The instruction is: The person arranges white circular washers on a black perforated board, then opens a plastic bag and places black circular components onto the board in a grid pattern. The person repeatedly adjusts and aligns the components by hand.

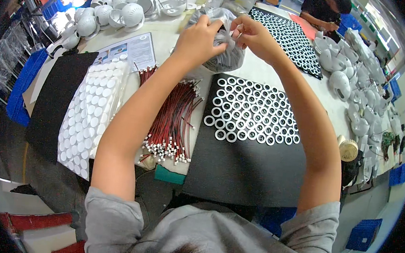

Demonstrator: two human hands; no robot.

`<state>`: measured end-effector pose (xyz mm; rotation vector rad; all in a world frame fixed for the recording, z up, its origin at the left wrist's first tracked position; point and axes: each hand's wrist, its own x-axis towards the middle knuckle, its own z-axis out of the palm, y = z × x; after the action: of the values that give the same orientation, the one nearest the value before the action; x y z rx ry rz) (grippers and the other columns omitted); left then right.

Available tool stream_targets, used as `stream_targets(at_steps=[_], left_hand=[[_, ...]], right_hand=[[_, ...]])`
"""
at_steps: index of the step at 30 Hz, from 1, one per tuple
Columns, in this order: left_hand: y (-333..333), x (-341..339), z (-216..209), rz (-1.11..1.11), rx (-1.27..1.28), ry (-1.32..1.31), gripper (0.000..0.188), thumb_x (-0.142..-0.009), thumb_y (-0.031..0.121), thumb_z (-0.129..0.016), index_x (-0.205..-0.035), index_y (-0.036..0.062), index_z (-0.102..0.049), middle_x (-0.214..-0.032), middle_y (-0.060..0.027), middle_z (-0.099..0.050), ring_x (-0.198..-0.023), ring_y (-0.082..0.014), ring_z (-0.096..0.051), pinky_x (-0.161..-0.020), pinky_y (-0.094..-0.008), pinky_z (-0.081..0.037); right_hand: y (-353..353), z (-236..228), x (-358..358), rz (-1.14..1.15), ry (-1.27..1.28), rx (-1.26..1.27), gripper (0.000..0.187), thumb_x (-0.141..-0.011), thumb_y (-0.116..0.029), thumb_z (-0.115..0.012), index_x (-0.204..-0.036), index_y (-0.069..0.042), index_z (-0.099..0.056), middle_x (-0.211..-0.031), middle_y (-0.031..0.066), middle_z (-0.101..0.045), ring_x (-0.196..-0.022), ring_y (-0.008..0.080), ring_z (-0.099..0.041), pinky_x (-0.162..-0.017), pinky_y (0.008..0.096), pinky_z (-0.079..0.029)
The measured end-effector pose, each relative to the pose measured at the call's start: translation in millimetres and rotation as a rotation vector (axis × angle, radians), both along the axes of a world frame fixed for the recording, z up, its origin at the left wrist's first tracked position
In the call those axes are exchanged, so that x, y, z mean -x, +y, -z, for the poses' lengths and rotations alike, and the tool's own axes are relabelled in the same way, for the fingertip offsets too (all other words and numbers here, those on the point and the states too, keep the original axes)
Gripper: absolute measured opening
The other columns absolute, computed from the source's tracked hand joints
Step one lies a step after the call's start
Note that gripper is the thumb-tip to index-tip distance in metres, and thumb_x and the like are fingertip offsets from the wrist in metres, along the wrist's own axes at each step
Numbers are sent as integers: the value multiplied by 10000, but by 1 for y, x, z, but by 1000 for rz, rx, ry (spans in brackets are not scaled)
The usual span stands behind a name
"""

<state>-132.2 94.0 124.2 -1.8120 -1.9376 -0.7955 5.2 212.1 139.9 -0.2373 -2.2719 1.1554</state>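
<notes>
Both the left hand (pixel 200 39), curled over with its thumb spread, and the right hand (pixel 249 32), fingertips pinching, grip the top of a grey bag (pixel 229 58) over the middle of the desk (pixel 256 68). The film looks thin, soft and slippery, likely easily torn; gathered folds at the top would offer the surest hold, though the weight inside cannot be told. Nearer the wearer lie red-and-black wires (pixel 172 117) and white rings (pixel 255 109); white discs (pixel 88 112) spread at left, pale shells (pixel 133 14) beyond.
</notes>
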Motion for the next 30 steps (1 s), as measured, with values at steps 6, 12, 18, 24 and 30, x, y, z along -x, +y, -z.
stream_targets(at_steps=[6,12,18,24,30], left_hand=[[-3,7,-1,-13,0,-54,571,-683,411,-650,-1141,102,-504,-964,-165,-510,-871,-334,-561,-737,-398,-466],[-1,20,-7,89,-47,-241,448,-708,344,-659,-1062,91,-553,-932,-158,-540,-857,-317,-565,-749,-373,-447],[10,45,-5,131,-154,-371,251,-766,285,-570,-962,133,-610,-874,-146,-567,-817,-316,-575,-720,-380,-443],[29,88,-25,5,17,-188,275,-773,254,-480,-943,98,-629,-888,-192,-610,-835,-345,-586,-740,-408,-458],[25,92,-51,-152,137,103,303,-730,261,-560,-963,76,-622,-863,-175,-619,-802,-329,-597,-737,-399,-467]], right_hand=[[-10,-2,2,81,-77,-136,258,-706,37,-481,-940,-34,-565,-758,-12,-487,-630,53,-495,-585,194,-421],[4,15,13,217,-12,-404,186,-742,-48,-569,-924,-11,-557,-825,55,-546,-684,118,-534,-640,243,-455],[6,15,33,228,28,-395,237,-747,-135,-606,-945,-14,-555,-847,77,-542,-717,152,-531,-675,263,-456],[2,12,52,237,58,-362,251,-772,-159,-570,-983,-23,-579,-899,86,-535,-806,169,-523,-749,265,-423],[16,18,59,224,270,-194,259,-776,-196,-504,-922,-17,-621,-947,195,-559,-909,321,-532,-845,353,-404]])
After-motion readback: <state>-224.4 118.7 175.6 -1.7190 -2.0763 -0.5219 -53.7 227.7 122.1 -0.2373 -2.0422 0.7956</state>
